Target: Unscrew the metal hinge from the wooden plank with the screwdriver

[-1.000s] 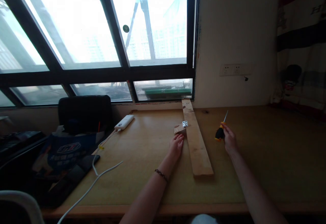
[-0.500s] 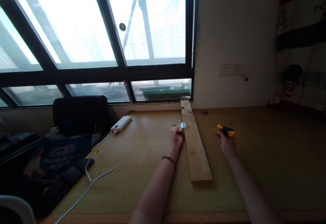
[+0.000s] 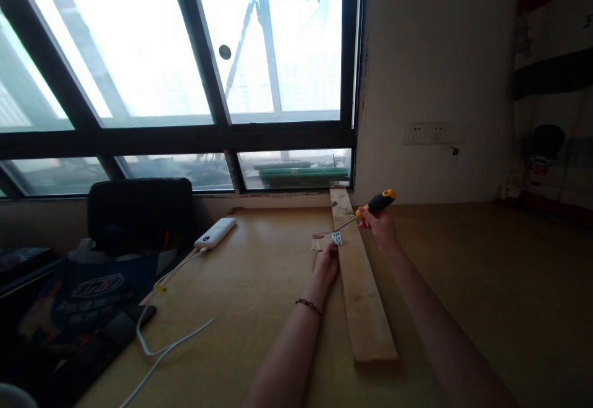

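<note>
From where I'm standing: hinge work looks partway. Silver rectangular metal hinge (image 3: 336, 238) sits right at the left fingertips, bridging the long pale wooden board (image 3: 368, 309) and a small pale wooden block (image 3: 320, 242). So the parts are lined up; whether any screw is in or fully driven, can't tell, too small. With the driver on it, I'd judge fastening as unfinished. Left hand (image 3: 328, 259) looks closed on the block, fingers partly hidden. Right hand (image 3: 382, 229) has its fingers wrapped round the yellow-and-black screwdriver (image 3: 377, 203), handle tilted up to the right, shaft running left and down from the fingers to the hinge's far-left corner. Tip contact unclear. Board lies right of the left fingers, far end by the window wall, near end toward the person. Surface: yellowish-brown wooden table (image 3: 259, 284) under it all. White slab-shaped power bank (image 3: 215, 233) well left of the left fingers, white cable (image 3: 178, 341) trailing nearer the person. Black chair (image 3: 139, 210) farther left. Beyond the fingers, dark-framed window (image 3: 278, 135), very bright; white wall sockets (image 3: 427, 133) up and right of the right fingers; striped curtain (image 3: 551, 74) far right, dim.
</note>
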A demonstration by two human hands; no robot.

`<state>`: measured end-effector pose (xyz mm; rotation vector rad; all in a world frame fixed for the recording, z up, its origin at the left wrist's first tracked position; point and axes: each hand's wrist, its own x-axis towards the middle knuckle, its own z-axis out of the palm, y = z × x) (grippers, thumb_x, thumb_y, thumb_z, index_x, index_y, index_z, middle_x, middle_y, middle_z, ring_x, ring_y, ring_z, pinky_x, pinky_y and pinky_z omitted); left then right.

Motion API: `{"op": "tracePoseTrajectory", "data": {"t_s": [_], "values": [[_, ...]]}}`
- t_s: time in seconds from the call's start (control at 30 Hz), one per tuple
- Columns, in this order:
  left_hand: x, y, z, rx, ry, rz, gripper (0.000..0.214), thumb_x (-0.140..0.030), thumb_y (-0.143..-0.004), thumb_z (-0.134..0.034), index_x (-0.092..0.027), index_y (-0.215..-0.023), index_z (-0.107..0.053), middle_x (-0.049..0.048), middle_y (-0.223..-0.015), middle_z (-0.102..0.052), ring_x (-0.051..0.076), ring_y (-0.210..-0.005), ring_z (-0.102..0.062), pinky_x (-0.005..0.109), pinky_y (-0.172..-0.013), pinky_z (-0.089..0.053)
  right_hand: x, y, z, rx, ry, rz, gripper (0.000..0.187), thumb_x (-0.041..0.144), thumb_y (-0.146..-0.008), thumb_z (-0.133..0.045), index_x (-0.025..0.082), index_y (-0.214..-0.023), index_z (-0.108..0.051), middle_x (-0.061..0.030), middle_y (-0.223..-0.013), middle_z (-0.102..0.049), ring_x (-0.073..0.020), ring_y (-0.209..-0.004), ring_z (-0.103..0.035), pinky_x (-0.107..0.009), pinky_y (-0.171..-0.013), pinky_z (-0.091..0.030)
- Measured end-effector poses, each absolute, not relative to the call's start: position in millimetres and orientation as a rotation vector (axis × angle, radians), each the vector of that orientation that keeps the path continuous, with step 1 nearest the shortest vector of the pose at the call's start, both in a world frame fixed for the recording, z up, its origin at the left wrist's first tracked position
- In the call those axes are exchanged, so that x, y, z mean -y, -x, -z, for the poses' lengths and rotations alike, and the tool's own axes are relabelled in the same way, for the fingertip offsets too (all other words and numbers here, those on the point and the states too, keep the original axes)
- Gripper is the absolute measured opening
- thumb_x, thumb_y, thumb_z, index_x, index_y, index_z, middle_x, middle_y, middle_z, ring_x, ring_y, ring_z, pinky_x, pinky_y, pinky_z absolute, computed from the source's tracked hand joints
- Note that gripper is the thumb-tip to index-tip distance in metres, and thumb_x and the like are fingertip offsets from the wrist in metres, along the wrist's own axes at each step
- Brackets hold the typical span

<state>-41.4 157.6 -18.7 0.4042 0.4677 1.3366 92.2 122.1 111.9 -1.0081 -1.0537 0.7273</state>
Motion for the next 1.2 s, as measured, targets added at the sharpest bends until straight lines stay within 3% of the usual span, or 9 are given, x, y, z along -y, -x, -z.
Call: {"op": "tracePoseTrajectory", "data": {"t_s": [0.2,0.6,0.8,1.2], "values": [[-155.9,40.4,15.0,-0.484,-0.311,-1.282,0.011,-0.011,-0.075,-0.055,-0.01,-0.083,-0.062,0.0092,-0.082,-0.069,0.019,-0.084,-0.065,0.033,-0.087,-0.048,-141.4,-84.7,-104.9,1.17,1.165,-0.552,0.037,0.052,-0.066,-0.063,0.015,-0.063,-0.058,0.0004,-0.045,-0.056,-0.0177,-0.045,-0.061,-0.027,-0.046,-0.052],[-153.0,41.0,10.8,-0.493,-0.36,-1.258,0.013,-0.015,-0.076,-0.054,-0.009,-0.083,-0.062,0.0105,-0.08,-0.068,0.022,-0.085,-0.064,0.037,-0.087,-0.048,-148.1,-88.8,-93.1,1.219,1.182,-0.55,0.042,0.056,-0.066,-0.061,0.014,-0.071,-0.061,-0.0009,-0.047,-0.058,-0.0184,-0.048,-0.062,-0.027,-0.048,-0.053],[-153.9,40.7,11.5,-0.497,-0.34,-1.274,0.012,-0.013,-0.076,-0.052,-0.01,-0.081,-0.062,0.0082,-0.076,-0.068,0.019,-0.079,-0.065,0.035,-0.087,-0.047,-147.7,-89.3,-92.9,1.238,1.175,-0.562,0.041,0.057,-0.066,-0.061,0.016,-0.062,-0.057,-0.0004,-0.046,-0.057,-0.0184,-0.047,-0.062,-0.027,-0.048,-0.052],[-156.3,42.0,14.2,-0.512,-0.34,-1.265,0.013,-0.013,-0.078,-0.05,-0.01,-0.08,-0.062,0.0074,-0.076,-0.067,0.015,-0.071,-0.063,0.03,-0.083,-0.048,-142.6,-87.0,-100.8,1.247,1.183,-0.616,0.042,0.058,-0.062,-0.064,0.016,-0.064,-0.058,-0.0015,-0.046,-0.058,-0.0206,-0.046,-0.062,-0.029,-0.046,-0.051]]}}
